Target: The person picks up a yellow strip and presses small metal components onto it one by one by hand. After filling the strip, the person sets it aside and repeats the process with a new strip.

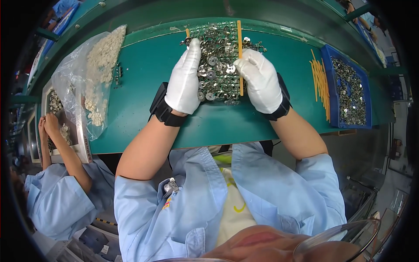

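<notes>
While my right grip (260,83) pinches the yellow stick (239,40) along the right of the metal parts (213,61), I'd steady their left with my left grip (184,83), its hold unclear.

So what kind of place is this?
Probably a factory, on an assembly or sorting line. There's a long green workbench, a blue tray full of small metal parts, and matching light-blue work shirts on more than one person.
</notes>
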Tool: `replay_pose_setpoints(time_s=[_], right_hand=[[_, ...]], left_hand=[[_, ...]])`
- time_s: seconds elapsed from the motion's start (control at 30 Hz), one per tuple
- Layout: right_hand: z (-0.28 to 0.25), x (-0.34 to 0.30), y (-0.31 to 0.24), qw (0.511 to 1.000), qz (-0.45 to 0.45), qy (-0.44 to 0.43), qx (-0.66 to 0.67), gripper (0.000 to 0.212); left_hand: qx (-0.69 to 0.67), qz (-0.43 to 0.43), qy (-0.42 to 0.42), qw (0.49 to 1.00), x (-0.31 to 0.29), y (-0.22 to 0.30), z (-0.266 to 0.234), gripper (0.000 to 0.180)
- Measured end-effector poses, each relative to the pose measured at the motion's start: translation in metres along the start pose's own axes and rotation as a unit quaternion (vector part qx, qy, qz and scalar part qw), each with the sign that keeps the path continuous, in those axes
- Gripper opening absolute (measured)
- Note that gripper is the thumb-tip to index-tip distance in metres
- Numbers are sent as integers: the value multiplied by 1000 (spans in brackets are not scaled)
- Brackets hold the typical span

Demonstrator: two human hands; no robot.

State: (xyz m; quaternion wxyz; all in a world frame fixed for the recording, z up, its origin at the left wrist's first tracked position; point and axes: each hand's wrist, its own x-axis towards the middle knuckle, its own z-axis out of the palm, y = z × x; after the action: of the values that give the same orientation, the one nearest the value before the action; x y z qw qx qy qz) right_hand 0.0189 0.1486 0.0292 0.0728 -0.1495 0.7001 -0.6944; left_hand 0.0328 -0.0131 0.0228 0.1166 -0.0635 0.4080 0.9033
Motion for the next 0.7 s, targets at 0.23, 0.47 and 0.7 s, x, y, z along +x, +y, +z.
replay_pose_setpoints(time_s=[0.23,0.47,0.7], right_hand=[[-1,2,31,965,-256,-9,-65,11],[-11,5,-10,978,-80,-89,-170,10],[-6,-2,-4,979,-13,-161,-126,13]], left_hand=[[-19,16,-42,999,3,-5,-2,48],[44,105,48,992,8,6,-14,44],[98,113,53,987,7,1,-12,45]])
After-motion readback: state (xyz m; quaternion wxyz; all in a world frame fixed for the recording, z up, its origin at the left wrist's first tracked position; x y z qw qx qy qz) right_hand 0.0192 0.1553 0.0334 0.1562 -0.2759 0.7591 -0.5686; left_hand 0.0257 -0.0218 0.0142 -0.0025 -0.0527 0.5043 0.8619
